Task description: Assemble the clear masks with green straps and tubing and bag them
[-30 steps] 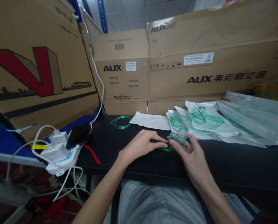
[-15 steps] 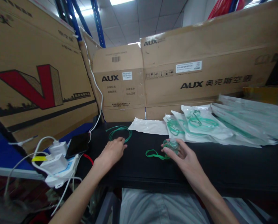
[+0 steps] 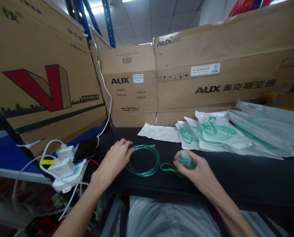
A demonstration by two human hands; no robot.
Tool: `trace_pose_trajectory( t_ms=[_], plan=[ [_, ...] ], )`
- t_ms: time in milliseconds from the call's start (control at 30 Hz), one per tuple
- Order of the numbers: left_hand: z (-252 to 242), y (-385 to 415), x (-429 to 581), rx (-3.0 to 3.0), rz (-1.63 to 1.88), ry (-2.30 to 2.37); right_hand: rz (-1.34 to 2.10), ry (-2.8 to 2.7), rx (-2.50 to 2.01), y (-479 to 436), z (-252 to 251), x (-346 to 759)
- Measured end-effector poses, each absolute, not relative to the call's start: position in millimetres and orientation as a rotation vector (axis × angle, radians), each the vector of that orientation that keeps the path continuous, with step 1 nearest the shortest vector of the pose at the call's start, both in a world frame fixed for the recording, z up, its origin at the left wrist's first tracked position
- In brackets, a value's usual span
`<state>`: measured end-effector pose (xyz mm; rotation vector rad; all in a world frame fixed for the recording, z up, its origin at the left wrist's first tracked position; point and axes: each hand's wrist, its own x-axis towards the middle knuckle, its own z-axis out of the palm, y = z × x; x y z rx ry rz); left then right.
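A coil of thin green tubing [image 3: 157, 161] lies on the black tabletop in front of me. My left hand [image 3: 117, 153] is at the coil's left edge, its back facing up. Its fingers are loosely bent, with the thumb apart over the tubing; the fingertips are partly hidden. On the right, my right hand [image 3: 195, 166] has its fingers wrapped round a clear green oxygen mask [image 3: 187, 159] with a pale connector tip pointing up. From the mask a green elastic strap [image 3: 168, 167] loops out leftward onto the tabletop, close to the coil.
A flat white pouch [image 3: 159, 132] lies behind the coil. Clear-fronted pouches [image 3: 217, 128] with green masks and tubing overlap at the right. A phone [image 3: 85, 149] and a white power strip [image 3: 70, 177] with cables are at the left. Cardboard [image 3: 132, 98] walls the back.
The coil of green tubing has moved right and nearer, from beyond my left hand to its right side. My right hand still holds the mask. The view has shifted slightly.
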<state>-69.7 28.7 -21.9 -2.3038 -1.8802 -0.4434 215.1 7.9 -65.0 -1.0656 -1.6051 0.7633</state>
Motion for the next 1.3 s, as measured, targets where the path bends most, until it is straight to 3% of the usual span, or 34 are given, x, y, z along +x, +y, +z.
trace_pose_trajectory(
  t_ms=[233,367,633,967,1300],
  plan=[
    [-31.1,46.2,-104.1,-2.349,-0.312,-2.174,0.249,-2.184,-1.22,50.5,-5.1,191.7],
    [-36.1,52.5,-104.7,-2.358,-0.286,-2.18,0.052,-2.519,-1.329,86.6,2.1,163.0],
    [-46.8,62.4,-114.1,-2.332,-0.239,-2.173,0.077,-2.643,-1.345,114.4,-26.4,138.2],
    [-28.9,31.0,-109.8,-2.332,-0.335,-2.31,0.168,-2.459,-1.551,85.6,-24.1,150.7],
    [-31.1,11.6,-123.1,-3.001,-0.44,-1.873,0.398,-2.231,-1.504,82.7,-26.7,152.4]
  ],
)
